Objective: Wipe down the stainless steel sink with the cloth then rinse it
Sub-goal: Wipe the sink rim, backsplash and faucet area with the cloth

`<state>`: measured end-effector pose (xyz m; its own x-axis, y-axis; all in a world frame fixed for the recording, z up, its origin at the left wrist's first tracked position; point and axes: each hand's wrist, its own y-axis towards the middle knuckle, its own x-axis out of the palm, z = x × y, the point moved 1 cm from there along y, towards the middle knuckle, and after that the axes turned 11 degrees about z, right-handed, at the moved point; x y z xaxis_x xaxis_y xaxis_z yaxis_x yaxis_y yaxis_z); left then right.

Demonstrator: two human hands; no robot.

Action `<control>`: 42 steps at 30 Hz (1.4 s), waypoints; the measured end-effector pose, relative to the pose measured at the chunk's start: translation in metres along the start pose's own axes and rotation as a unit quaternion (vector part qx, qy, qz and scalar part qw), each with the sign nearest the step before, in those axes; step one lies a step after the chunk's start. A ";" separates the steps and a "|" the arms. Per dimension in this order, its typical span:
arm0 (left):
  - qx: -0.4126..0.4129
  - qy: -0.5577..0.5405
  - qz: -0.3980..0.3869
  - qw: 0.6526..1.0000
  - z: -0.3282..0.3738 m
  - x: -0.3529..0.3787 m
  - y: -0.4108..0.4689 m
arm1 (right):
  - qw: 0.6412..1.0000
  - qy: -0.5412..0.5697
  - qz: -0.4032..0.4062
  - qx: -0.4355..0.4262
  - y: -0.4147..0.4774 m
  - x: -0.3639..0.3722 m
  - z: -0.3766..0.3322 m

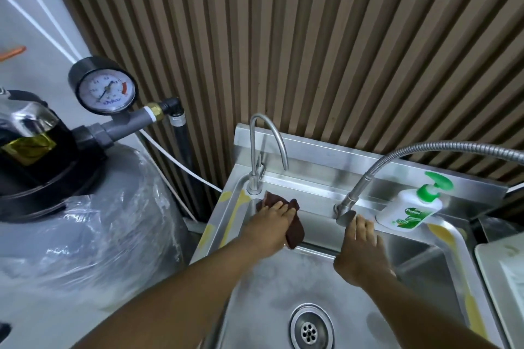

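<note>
Closest to you, the round drain (311,330) sits in the floor of the stainless steel sink (263,286), whose basin metal looks dull and smeared. Both your forearms reach over the basin toward its back ledge.

Your left hand (269,229) lies flat on the brown cloth (296,231), fingers straight and spread, pressing it onto the ledge at the sink's back left corner. You are not clutching it. One end of the cloth pokes out beyond your fingertips, and the other hangs over the ledge into the basin, on the right of your hand.

Your right hand (363,244) is relaxed with straight fingers and holds nothing. It rests on the same ledge further right, its fingertips just beside the base of the flexible hose tap (344,208).

Yellowish streaks (450,235) mark the sink rim on both sides.

Just past the cloth, the gooseneck tap (255,150) rises from the ledge. A white soap bottle (408,210) with a green pump stands on the ledge to the right of the hose tap.

Behind them runs the steel backsplash (340,161), and above it the brown slatted wall (312,37).

Off to your left stands a grey tank (85,221) wrapped in clear plastic, with a pressure gauge (106,88) on the pipe above it.
</note>
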<state>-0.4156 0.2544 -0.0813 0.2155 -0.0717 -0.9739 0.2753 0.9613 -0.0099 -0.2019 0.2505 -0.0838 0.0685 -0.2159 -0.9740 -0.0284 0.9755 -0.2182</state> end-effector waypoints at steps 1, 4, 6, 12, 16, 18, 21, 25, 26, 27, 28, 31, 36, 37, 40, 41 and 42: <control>-0.062 -0.080 0.009 0.995 -0.005 -0.004 -0.004 | 1.000 0.003 0.004 -0.003 -0.010 0.001 -0.004; -0.291 -0.389 0.017 0.874 -0.013 -0.015 -0.014 | 0.999 0.021 0.030 -0.028 -0.036 0.007 -0.022; -0.417 -0.543 0.038 0.728 -0.018 -0.023 -0.020 | 0.997 0.045 0.045 -0.051 -0.046 0.007 -0.033; -0.464 -0.748 0.104 0.462 -0.025 -0.055 -0.046 | 0.975 0.126 0.107 -0.145 -0.023 -0.012 -0.069; -0.433 -0.709 0.292 0.474 -0.044 -0.084 -0.051 | 0.978 0.079 0.087 -0.171 0.023 -0.029 -0.096; -0.446 -0.621 0.332 0.552 -0.056 -0.089 -0.041 | 0.983 0.044 0.053 -0.169 0.043 -0.029 -0.103; -0.415 -0.495 0.334 0.686 -0.078 -0.075 -0.011 | 0.987 0.000 -0.001 -0.160 0.056 -0.015 -0.104; -0.336 -0.293 0.229 0.865 -0.091 -0.040 0.029 | 0.990 0.007 -0.046 -0.136 0.061 -0.007 -0.104; -0.318 -0.262 0.201 0.889 -0.091 -0.030 0.036 | 0.989 0.008 -0.057 -0.135 0.063 -0.009 -0.105; -0.305 -0.233 0.176 0.906 -0.091 -0.023 0.039 | 0.989 0.008 -0.067 -0.133 0.064 -0.010 -0.104; -0.298 -0.203 0.154 0.920 -0.093 -0.017 0.041 | 0.989 0.009 -0.073 -0.130 0.065 -0.009 -0.104; -0.260 -0.107 0.112 0.953 -0.099 -0.009 0.038 | 0.988 0.011 -0.084 -0.128 0.067 -0.008 -0.104; -0.198 -0.030 0.071 0.977 -0.099 -0.009 0.031 | 0.988 0.012 -0.091 -0.127 0.067 -0.008 -0.104; -0.193 -0.029 0.059 0.979 -0.099 -0.008 0.028 | 0.987 0.012 -0.092 -0.128 0.067 -0.008 -0.104; -0.170 -0.024 0.043 0.984 -0.099 -0.007 0.017 | 0.987 0.011 -0.094 -0.131 0.067 -0.009 -0.104; -0.164 -0.023 0.042 0.985 -0.100 -0.006 0.014 | 0.987 0.010 -0.095 -0.130 0.068 -0.009 -0.104; -0.161 -0.028 0.043 0.986 -0.100 -0.006 0.011 | 0.987 0.009 -0.096 -0.130 0.068 -0.010 -0.104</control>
<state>-0.5073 0.2917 -0.0979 0.2786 0.0086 -0.9604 -0.0569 0.9984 -0.0075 -0.3083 0.3142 -0.0956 0.0795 -0.3991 -0.9134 -0.2717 0.8730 -0.4051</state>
